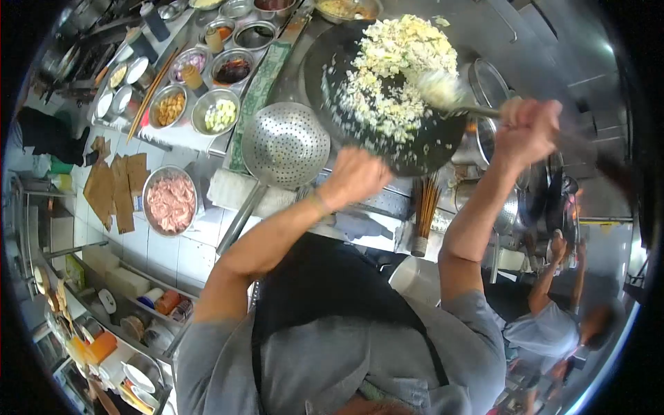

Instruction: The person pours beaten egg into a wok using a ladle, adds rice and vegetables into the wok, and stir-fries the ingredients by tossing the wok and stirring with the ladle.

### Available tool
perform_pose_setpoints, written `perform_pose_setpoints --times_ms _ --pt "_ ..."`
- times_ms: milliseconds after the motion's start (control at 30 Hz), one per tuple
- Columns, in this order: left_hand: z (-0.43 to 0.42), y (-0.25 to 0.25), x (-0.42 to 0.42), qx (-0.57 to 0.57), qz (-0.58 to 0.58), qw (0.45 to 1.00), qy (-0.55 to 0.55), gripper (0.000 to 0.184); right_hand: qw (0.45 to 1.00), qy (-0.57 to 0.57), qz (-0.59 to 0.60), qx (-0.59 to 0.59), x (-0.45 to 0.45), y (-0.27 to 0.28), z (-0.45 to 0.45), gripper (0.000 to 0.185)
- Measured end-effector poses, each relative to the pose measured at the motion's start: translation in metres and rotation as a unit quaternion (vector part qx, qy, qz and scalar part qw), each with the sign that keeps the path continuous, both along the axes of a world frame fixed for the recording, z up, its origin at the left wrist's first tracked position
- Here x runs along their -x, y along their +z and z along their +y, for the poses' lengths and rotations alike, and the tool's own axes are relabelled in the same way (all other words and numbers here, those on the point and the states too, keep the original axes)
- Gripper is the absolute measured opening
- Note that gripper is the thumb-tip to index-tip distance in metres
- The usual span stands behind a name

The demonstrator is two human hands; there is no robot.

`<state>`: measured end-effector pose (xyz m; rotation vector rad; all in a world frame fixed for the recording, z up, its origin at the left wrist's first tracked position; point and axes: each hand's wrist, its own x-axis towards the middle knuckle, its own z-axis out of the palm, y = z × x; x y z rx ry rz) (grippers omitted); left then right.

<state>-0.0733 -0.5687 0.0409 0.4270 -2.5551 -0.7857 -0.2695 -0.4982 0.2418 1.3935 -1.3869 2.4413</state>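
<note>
A large black wok holds fried rice with pale yellow bits like egg, heaped toward its far side. My left hand is closed at the wok's near left rim; the exact grip point is hidden under the fingers. My right hand is wrapped around the long handle of a ladle. The ladle's head is blurred by motion and covered with rice, over the right part of the wok. A perforated metal strainer rests beside the wok, left of my left hand.
Metal bowls of ingredients, including chopped pale-green pieces, stand at left. A bowl of raw meat is lower left. A bamboo wok brush lies near the counter's front edge. Another person works at right.
</note>
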Motion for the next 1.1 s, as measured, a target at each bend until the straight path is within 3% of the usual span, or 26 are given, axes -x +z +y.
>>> perform_pose_setpoints --times_ms 33,100,133,167,200,267,333,367,467,533,567,667,733,800,833,933,1000,1033,1067,1100 --pt "-0.011 -0.016 0.021 0.034 0.097 0.995 0.018 0.031 0.998 0.002 0.033 0.047 0.003 -0.004 -0.001 0.052" --pt "-0.027 -0.027 0.045 0.039 0.040 0.998 0.018 0.030 0.983 0.005 0.109 0.145 0.016 -0.027 -0.004 0.051" --pt "-0.029 -0.028 0.051 0.052 0.041 0.998 0.020 0.030 0.971 -0.093 0.136 0.171 0.025 -0.056 -0.024 0.045" --pt "-0.031 -0.026 0.054 0.045 0.042 0.998 0.020 0.030 0.965 -0.225 0.072 0.116 0.032 -0.088 -0.043 0.038" --pt "-0.031 -0.027 0.053 0.038 0.039 0.998 0.019 0.030 0.972 -0.196 0.038 0.125 0.049 -0.132 -0.067 0.035" --pt "-0.024 -0.029 0.047 0.040 0.014 0.999 0.002 0.031 0.993 0.012 -0.114 0.001 0.057 -0.194 -0.090 0.035" --pt "-0.019 -0.016 0.040 0.066 -0.018 0.998 -0.014 0.031 0.974 0.025 -0.144 -0.172 0.040 -0.133 -0.080 0.042" --pt "-0.012 0.020 0.023 0.035 -0.034 0.999 -0.012 0.030 0.963 0.041 -0.159 -0.216 0.023 -0.092 -0.069 0.044" --pt "0.001 0.089 0.003 0.044 0.096 0.994 -0.034 0.027 0.947 0.034 -0.193 -0.255 -0.015 -0.018 -0.038 0.048" --pt "-0.005 0.096 0.016 0.044 0.095 0.994 -0.009 0.027 0.959 0.026 -0.186 -0.214 -0.008 -0.033 -0.043 0.046" --pt "-0.005 0.076 0.024 0.045 0.133 0.990 0.013 0.028 0.961 -0.002 -0.199 -0.193 -0.010 -0.050 -0.053 0.045" --pt "0.007 -0.031 0.022 0.062 0.096 0.993 0.031 0.033 0.984 -0.007 -0.129 -0.121 0.013 -0.125 -0.068 0.042" --pt "0.018 -0.027 -0.013 0.026 0.031 0.999 -0.022 0.035 0.995 -0.036 -0.033 -0.082 0.017 -0.118 -0.057 0.042" --pt "0.034 -0.006 -0.046 -0.027 -0.013 0.999 -0.036 0.035 0.990 -0.026 -0.098 -0.103 0.000 -0.074 -0.036 0.045" --pt "0.036 0.015 -0.049 0.042 0.107 0.993 -0.008 0.034 0.985 -0.053 -0.112 -0.120 -0.012 -0.054 -0.028 0.046" --pt "0.009 0.078 -0.018 0.033 0.014 0.999 -0.001 0.030 0.967 -0.077 -0.160 -0.183 -0.030 -0.041 -0.025 0.045" --pt "-0.005 0.052 0.012 0.061 0.071 0.995 0.018 0.028 0.953 -0.127 -0.182 -0.205 -0.030 -0.073 -0.047 0.044" --pt "-0.002 0.020 0.017 0.046 0.059 0.997 0.012 0.028 0.971 -0.119 -0.121 -0.171 -0.007 -0.111 -0.063 0.041" --pt "0.003 0.006 0.010 0.024 0.028 0.999 0.004 0.029 0.977 -0.080 -0.125 -0.155 -0.003 -0.123 -0.069 0.039" --pt "0.009 -0.004 -0.003 0.006 -0.002 1.000 -0.008 0.030 0.985 -0.078 -0.048 -0.144 0.018 -0.130 -0.067 0.038"
